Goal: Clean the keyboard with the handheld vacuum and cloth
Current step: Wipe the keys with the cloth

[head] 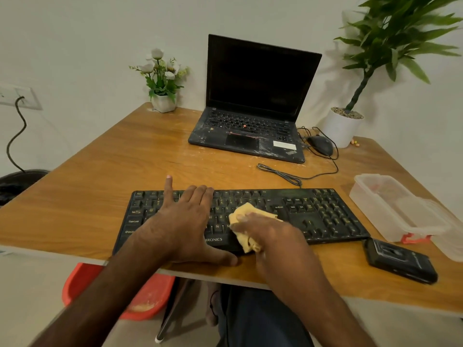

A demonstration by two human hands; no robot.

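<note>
Left hand (184,221): lay flat, fingers spread, on the keyboard (325,211).
Right hand (270,234): gripped a yellow cloth (246,214) against the keys.
Worktop (125,156): wooden, against a white wall.

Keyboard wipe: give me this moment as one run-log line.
step: wiping | left hand: flat on keyboard, steadying | right hand: pressing yellow cloth on keys | handheld vacuum: idle on desk

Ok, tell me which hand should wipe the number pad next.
Right. The right hand already presses the yellow cloth on the keyboard beside the number pad, while the left hand lies flat on the keys at the other end, steadying it.
</note>
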